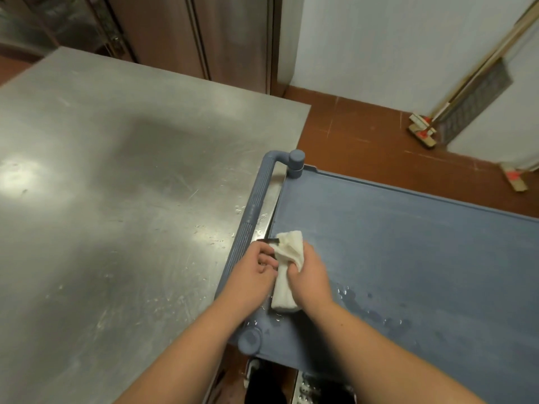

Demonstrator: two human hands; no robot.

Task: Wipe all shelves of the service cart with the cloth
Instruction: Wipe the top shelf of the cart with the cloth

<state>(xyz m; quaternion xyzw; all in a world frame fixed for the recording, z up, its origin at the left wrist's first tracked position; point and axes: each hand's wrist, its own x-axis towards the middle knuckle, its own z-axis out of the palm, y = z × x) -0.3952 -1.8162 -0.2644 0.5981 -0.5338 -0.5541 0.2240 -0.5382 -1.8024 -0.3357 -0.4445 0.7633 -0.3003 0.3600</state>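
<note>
The blue service cart's top shelf (408,258) fills the lower right, with its ribbed handle bar (250,225) along its left end. A white folded cloth (287,252) lies at the shelf's left edge. My right hand (309,275) grips the cloth's middle from above. My left hand (253,275) is beside it, fingers curled and pinching the cloth's left edge near the handle bar. Water drops sit on the shelf just right of my right wrist. The lower shelves are hidden.
A steel table (116,199) stands against the cart's handle end on the left. Brooms (425,129) lean on the white wall at the back right, over a red-brown floor (364,141). Steel cabinet doors (218,33) stand behind the table.
</note>
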